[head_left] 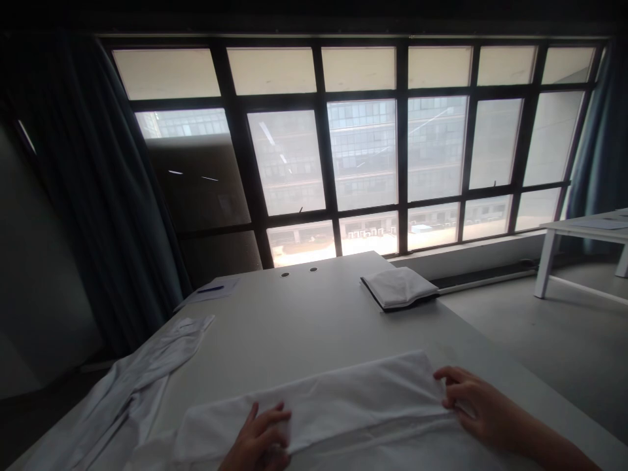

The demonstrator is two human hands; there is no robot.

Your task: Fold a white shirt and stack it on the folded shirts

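A white cloth point(363, 392), perhaps a garment, lies in front of me with a long strip folded over along its far side. My left hand point(265, 437) rests on its left part, fingers bent and apart, the lower hand cut off by the frame edge. At the cloth's right end, my right hand point(473, 402) pinches the edge between fingers and thumb. The near part of the cloth runs out of view at the bottom.
More crumpled white fabric point(132, 386) lies along the table's left edge. A folded white cloth with a dark layer beneath point(400, 288) sits at the far right of the white table point(275, 327). A pen point(210, 289) rests on paper at far left. Another table point(583, 226) stands right.
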